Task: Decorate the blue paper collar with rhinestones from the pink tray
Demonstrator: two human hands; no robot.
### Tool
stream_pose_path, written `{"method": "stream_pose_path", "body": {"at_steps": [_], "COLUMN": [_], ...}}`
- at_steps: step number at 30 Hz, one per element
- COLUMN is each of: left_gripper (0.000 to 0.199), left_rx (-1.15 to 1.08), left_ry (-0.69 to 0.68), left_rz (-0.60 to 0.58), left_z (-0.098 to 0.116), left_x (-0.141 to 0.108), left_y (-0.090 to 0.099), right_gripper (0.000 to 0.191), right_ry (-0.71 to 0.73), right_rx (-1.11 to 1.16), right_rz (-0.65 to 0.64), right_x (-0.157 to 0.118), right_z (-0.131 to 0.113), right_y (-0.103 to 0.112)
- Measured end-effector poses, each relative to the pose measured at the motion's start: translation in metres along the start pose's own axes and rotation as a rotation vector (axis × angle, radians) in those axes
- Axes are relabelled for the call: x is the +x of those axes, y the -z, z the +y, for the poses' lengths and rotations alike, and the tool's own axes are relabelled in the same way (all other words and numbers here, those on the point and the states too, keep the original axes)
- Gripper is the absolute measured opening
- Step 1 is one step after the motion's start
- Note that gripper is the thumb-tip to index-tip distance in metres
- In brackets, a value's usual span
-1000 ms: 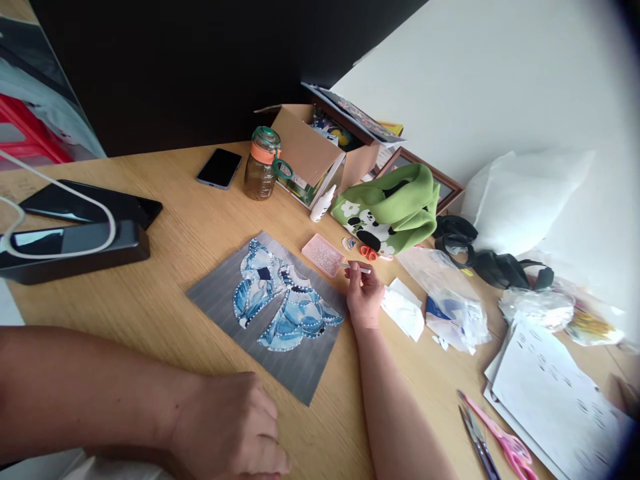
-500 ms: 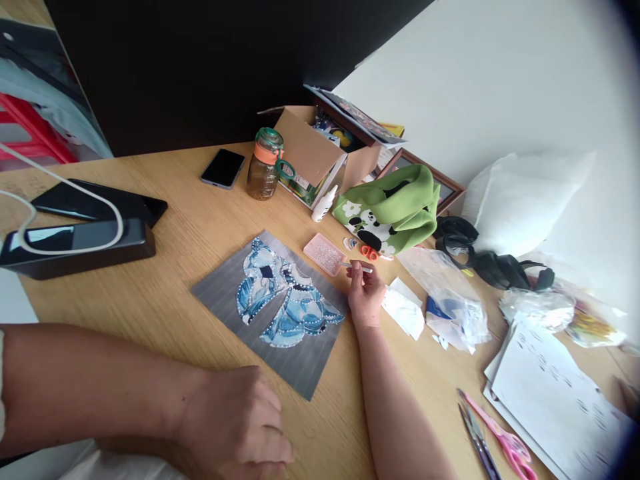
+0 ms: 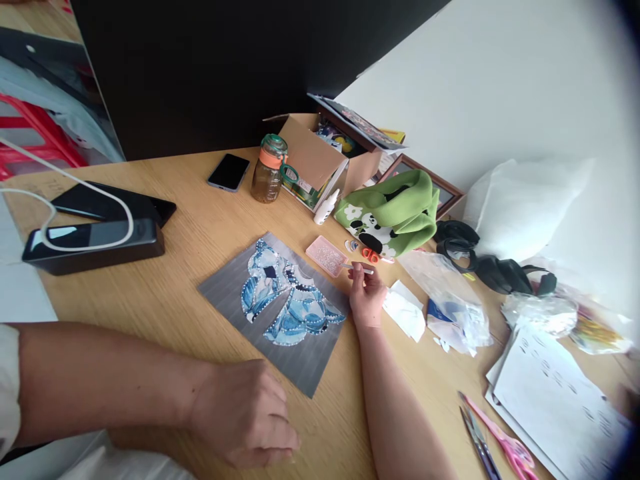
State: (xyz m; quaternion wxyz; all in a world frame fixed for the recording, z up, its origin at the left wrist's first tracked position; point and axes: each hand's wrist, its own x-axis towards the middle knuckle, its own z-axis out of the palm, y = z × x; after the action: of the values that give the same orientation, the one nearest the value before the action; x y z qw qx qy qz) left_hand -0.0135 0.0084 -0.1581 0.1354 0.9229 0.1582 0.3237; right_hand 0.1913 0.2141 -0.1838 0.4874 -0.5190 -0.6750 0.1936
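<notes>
My right hand (image 3: 369, 293) pinches a slim white pen-like tool (image 3: 367, 271). Its thin tip reaches the right corner of a pink tray (image 3: 327, 256), which holds many tiny pale beads or rhinestones. Just left of that hand lies a grey sheet (image 3: 225, 283) with a blue and white butterfly-like shape (image 3: 287, 335), its outlines dotted with shiny beads. My left hand (image 3: 247, 413) rests on the table below the sheet, fingers curled under into a loose fist. Nothing shows in it.
Behind the tray stand a white glue bottle (image 3: 327, 207), a brown drink bottle (image 3: 267, 173) and an open cardboard box (image 3: 313, 150). A green panda bag (image 3: 400, 207) and orange scissors (image 3: 371, 255) lie nearby. Pink scissors (image 3: 505, 443), papers and plastic bags are at right; a phone (image 3: 229, 173) is at left.
The view has shifted slightly, so things appear a little further right. The pen tip stays at the tray corner, and neither hand has clearly moved on the table.
</notes>
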Motion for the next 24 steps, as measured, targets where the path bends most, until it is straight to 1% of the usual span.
{"method": "stream_pose_path", "body": {"at_steps": [4,9,14,16,19,24], "left_gripper": [0.024,0.02,0.034,0.035,0.032,0.019], "left_rx": [0.002,-0.001,0.013,0.018,0.021,0.039], "left_ry": [-0.01,-0.006,-0.014,-0.015,-0.015,-0.008], "left_rz": [0.033,-0.001,0.07,0.088,0.08,0.02], "left_z": [-0.0004,-0.0006,-0.001,-0.0009,-0.0005,0.0001], "left_x": [0.0007,0.0015,0.0031,0.0038,0.0036,0.0017], "left_y": [-0.0001,-0.001,-0.0006,-0.0008,-0.0017,-0.0034], "right_gripper": [0.042,0.043,0.045,0.045,0.046,0.045], "right_ry": [-0.003,0.003,0.0,-0.006,-0.013,-0.011], "right_rx": [0.003,-0.002,-0.01,-0.007,0.006,-0.001], "right_rz": [-0.001,0.007,0.016,0.015,0.006,0.0], "right_x": [-0.0001,-0.0005,-0.0005,-0.0005,-0.0005,-0.0006], "right_z": [-0.0011,-0.0018,-0.0021,-0.002,-0.002,-0.004], "right_y": [0.0001,0.0002,0.0005,0.0005,0.0005,0.0007]}}
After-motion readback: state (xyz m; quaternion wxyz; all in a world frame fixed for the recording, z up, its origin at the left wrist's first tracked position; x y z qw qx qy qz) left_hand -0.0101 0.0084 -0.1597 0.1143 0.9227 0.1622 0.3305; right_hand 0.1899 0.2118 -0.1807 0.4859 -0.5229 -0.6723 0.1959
